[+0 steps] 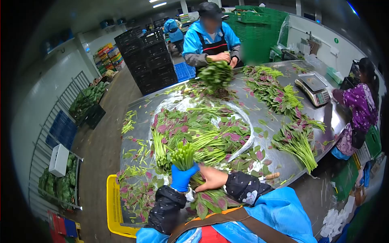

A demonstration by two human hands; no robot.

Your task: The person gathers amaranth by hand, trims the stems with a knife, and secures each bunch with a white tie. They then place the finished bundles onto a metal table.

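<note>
Over the near side of the worktop (332, 120), I grasp the leafy bunch (182, 156) with gloved left fingers (180, 175) wrapped around its stems and bare right fingers (207, 185) clasping its side lower down, apparently so the stem ends sit together without splaying.

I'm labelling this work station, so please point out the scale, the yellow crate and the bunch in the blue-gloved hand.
Scale (313, 83): head view, on its weighing plate.
Yellow crate (114, 203): head view, on its left side.
Bunch (182, 157): head view, on its stems.
</note>
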